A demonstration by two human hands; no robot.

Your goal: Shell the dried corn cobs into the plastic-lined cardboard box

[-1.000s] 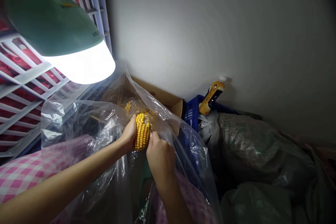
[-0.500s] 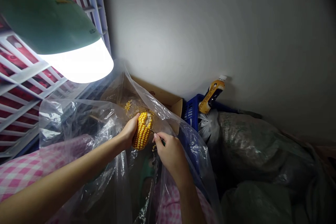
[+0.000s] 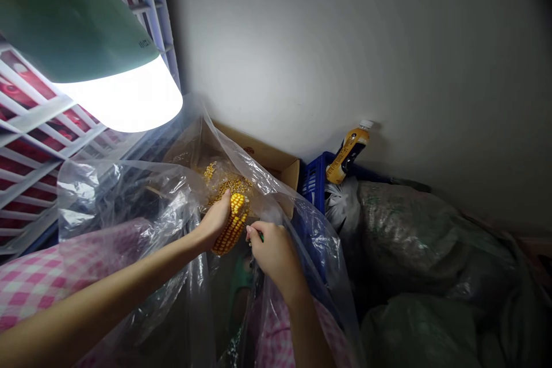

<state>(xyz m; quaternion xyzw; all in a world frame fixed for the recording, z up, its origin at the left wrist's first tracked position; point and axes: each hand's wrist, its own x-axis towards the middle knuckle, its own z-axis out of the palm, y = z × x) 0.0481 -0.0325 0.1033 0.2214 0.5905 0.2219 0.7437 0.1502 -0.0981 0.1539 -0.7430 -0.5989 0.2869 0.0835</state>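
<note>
My left hand [image 3: 214, 222] is wrapped round a yellow corn cob [image 3: 232, 224], holding it tilted over a clear plastic bag [image 3: 129, 195]. My right hand [image 3: 271, 250] is closed in a pinch on a thin tool with a green handle [image 3: 260, 236], its tip against the right side of the cob. Loose yellow kernels [image 3: 228, 181] lie in the bag just beyond the cob. The tool's tip is too small to make out.
A lit lamp with a green shade [image 3: 86, 57] hangs at upper left before white and red crates [image 3: 26, 144]. A cardboard box [image 3: 276, 161] and a blue crate [image 3: 314, 184] stand by the wall, with an orange bottle [image 3: 349, 152]. Dark filled sacks [image 3: 422, 253] lie on the right.
The cob has tipped lower and my left hand has turned it. My right hand drew back to the right, then came in close to the cob again.
</note>
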